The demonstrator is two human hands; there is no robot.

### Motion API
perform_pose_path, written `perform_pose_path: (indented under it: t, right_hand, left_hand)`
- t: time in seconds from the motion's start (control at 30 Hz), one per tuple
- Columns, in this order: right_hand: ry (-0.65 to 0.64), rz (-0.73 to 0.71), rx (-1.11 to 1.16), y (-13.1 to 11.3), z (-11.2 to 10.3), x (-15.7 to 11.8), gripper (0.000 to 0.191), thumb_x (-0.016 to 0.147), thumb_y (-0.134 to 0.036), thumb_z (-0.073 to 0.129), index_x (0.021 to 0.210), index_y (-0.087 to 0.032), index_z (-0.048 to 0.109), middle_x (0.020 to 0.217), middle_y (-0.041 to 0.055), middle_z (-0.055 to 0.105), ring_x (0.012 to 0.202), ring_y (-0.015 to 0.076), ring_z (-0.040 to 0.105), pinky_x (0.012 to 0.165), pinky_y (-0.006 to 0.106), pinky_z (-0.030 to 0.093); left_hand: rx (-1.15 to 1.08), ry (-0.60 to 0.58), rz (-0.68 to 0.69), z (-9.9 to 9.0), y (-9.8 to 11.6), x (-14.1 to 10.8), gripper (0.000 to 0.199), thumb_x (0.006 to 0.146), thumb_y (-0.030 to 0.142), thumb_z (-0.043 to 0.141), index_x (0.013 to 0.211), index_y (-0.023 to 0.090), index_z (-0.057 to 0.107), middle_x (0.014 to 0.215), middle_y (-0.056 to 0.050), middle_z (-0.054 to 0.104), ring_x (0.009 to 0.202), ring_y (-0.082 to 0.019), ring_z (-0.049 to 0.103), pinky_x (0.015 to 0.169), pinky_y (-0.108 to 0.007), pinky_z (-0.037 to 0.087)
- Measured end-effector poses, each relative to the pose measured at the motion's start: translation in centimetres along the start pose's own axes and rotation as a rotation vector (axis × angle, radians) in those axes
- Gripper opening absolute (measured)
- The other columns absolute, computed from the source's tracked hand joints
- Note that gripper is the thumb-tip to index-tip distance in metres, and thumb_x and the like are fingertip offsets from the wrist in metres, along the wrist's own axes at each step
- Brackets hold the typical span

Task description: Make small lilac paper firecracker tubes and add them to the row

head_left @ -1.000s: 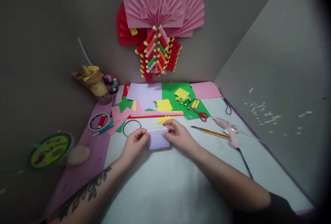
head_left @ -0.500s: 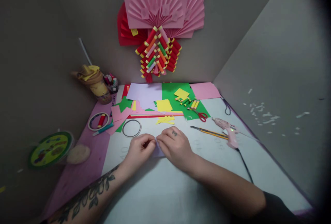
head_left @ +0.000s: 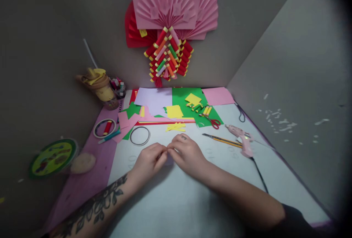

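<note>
Fingertips of my left hand and my right hand meet over the white table cover, both pinching a small lilac paper. Most of the paper is hidden by the fingers. A thin grey ring lies just beyond my left hand. Yellow strips and yellow squares lie past the fingertips. To the right of my right hand are a craft knife and a pink glue gun.
Red scissors and small rolls rest on green paper. A tape roll and a teal pen lie left. A cup stands at the back left. Paper fans hang on the wall.
The lilac paper shows less between my hands, and its visible lower edge has moved up. My fingers have shifted slightly, with the left fingers closer together.
</note>
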State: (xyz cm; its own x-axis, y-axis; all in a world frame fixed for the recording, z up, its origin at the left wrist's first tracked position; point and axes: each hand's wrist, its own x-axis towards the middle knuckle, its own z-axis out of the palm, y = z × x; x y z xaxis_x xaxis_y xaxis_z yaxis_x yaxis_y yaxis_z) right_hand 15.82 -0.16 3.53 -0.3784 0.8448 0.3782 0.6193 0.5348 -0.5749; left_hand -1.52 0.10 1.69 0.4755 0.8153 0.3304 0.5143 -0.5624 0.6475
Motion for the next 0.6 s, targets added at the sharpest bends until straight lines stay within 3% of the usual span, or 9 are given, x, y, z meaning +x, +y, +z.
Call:
perform_pose_path:
  t: [0.33, 0.6]
  right_hand:
    - [-0.049, 0.098, 0.148, -0.1, -1.0, 0.6, 0.013, 0.078, -0.01, 0.057, 0.074, -0.019, 0.067, 0.074, 0.0015, 0.06, 0.078, 0.0157, 0.056, 0.072, 0.029, 0.045]
    - [-0.067, 0.166, 0.28, 0.2, -1.2, 0.8, 0.014, 0.077, -0.011, 0.057, 0.072, -0.02, 0.067, 0.072, -0.0004, 0.059, 0.071, 0.0124, 0.057, 0.065, 0.024, 0.044]
  left_hand:
    - [-0.022, -0.07, -0.012, -0.1, 0.1, -0.2, 0.017, 0.089, 0.023, 0.042, 0.084, 0.018, 0.058, 0.072, -0.002, 0.059, 0.068, -0.013, 0.055, 0.064, -0.023, 0.043]
    - [-0.096, -0.053, -0.063, -0.4, 0.4, 0.2, 0.018, 0.088, 0.022, 0.043, 0.081, 0.018, 0.059, 0.07, -0.002, 0.059, 0.066, -0.012, 0.054, 0.063, -0.022, 0.041]
